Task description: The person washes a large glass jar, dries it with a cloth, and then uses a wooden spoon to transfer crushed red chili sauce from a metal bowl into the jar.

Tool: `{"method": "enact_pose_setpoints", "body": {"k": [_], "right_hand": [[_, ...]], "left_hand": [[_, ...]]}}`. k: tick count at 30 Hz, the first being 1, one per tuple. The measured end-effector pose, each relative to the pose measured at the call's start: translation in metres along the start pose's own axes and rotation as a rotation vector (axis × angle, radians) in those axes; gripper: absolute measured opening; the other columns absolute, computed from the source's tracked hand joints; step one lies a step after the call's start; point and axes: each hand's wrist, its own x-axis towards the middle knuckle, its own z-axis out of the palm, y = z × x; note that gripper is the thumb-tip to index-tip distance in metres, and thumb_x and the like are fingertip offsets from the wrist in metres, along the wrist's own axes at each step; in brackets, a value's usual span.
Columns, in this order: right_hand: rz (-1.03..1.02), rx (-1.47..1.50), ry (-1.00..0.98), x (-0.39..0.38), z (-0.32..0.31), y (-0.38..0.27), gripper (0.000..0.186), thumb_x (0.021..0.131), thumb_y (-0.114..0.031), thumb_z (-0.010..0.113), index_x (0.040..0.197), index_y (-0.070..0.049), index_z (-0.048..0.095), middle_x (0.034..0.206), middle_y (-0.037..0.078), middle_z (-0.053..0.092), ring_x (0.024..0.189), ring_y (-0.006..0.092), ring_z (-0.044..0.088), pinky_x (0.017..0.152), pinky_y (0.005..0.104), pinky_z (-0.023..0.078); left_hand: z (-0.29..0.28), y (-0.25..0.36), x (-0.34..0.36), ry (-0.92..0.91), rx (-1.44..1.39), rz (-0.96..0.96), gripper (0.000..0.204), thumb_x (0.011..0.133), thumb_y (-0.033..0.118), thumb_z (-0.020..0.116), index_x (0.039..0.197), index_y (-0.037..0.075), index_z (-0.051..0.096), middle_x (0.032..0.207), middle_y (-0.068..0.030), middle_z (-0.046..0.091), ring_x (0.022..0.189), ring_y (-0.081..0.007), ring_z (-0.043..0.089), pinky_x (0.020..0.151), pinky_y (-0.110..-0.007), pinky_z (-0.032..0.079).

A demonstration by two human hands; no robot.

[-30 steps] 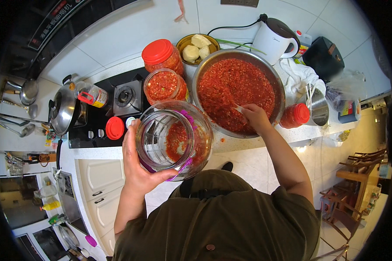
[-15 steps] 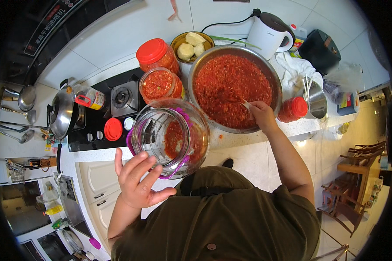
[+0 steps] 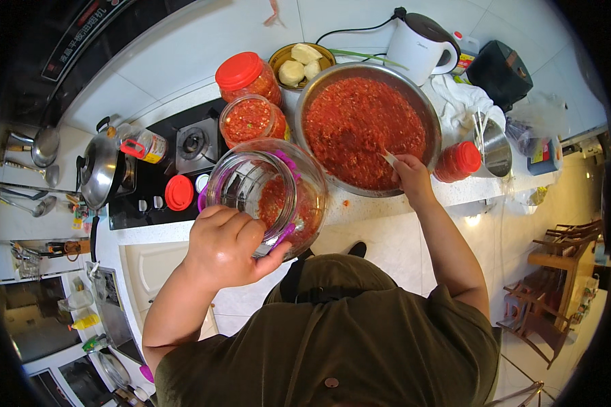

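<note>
My left hand (image 3: 227, 247) is closed on the near rim of a large clear glass jar (image 3: 312, 227), its fingers curled at the mouth and thumb along the outside. Purple trim shows around the jar, and some red chopped chili paste (image 3: 271, 200) lies inside. My right hand (image 3: 413, 178) grips the pale handle of a utensil (image 3: 390, 157), whose other end is sunk in the red chili paste (image 3: 360, 122), so its kind is hidden. That paste fills a wide steel basin (image 3: 433, 115) standing right of the jar.
Behind the glass jar stand an open jar of chili (image 3: 248, 121) and a red-lidded jar (image 3: 241, 73). A small red-lidded jar (image 3: 458, 161), steel pot (image 3: 497, 152) and white kettle (image 3: 417, 49) flank the basin. Left lies a gas stove (image 3: 195, 144) with a red lid (image 3: 178, 193).
My left hand has gone from spread fingers beside the glass jar to a hold on its rim. The right hand and its utensil have shifted only slightly in the paste.
</note>
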Motion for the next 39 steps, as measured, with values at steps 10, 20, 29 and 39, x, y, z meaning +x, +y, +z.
{"method": "enact_pose_setpoints", "body": {"k": [10,20,29,39], "right_hand": [[0.096,0.071,0.03,-0.01,-0.008,-0.015,0.02,0.093,-0.014,0.055,0.104,-0.002,0.067,0.072,0.003,0.064,0.061,0.0107,0.055,0.056,0.0249,0.043],[0.024,0.179,0.049,-0.009,-0.008,-0.014,0.018,0.095,-0.014,0.057,0.105,-0.003,0.065,0.073,0.003,0.063,0.057,0.0095,0.05,0.051,0.0244,0.039],[-0.053,0.152,-0.021,-0.029,-0.003,-0.076,0.018,0.098,-0.014,0.056,0.109,-0.003,0.064,0.072,-0.001,0.059,0.057,0.0066,0.047,0.049,0.0212,0.035],[-0.164,0.079,-0.172,-0.116,0.001,-0.189,0.02,0.099,-0.015,0.055,0.112,-0.003,0.065,0.073,0.0,0.06,0.056,0.0058,0.048,0.05,0.0201,0.036]], "left_hand": [[-0.008,0.003,0.003,-0.158,0.019,-0.063,0.037,0.074,0.034,0.084,0.066,0.009,0.057,0.06,-0.0072,0.056,0.054,-0.0275,0.056,0.054,-0.037,0.043],[-0.001,-0.013,0.004,-0.024,0.113,0.078,0.044,0.07,0.034,0.087,0.054,0.014,0.051,0.049,-0.0013,0.045,0.045,-0.0218,0.05,0.047,-0.034,0.041],[0.0,-0.021,0.024,-0.054,0.067,0.228,0.045,0.073,0.037,0.085,0.053,0.013,0.051,0.047,-0.0023,0.047,0.044,-0.0222,0.052,0.045,-0.034,0.041],[0.014,-0.018,0.051,-0.044,0.014,0.233,0.037,0.075,0.036,0.08,0.057,0.012,0.058,0.05,-0.0042,0.052,0.048,-0.0251,0.055,0.048,-0.036,0.043]]}}
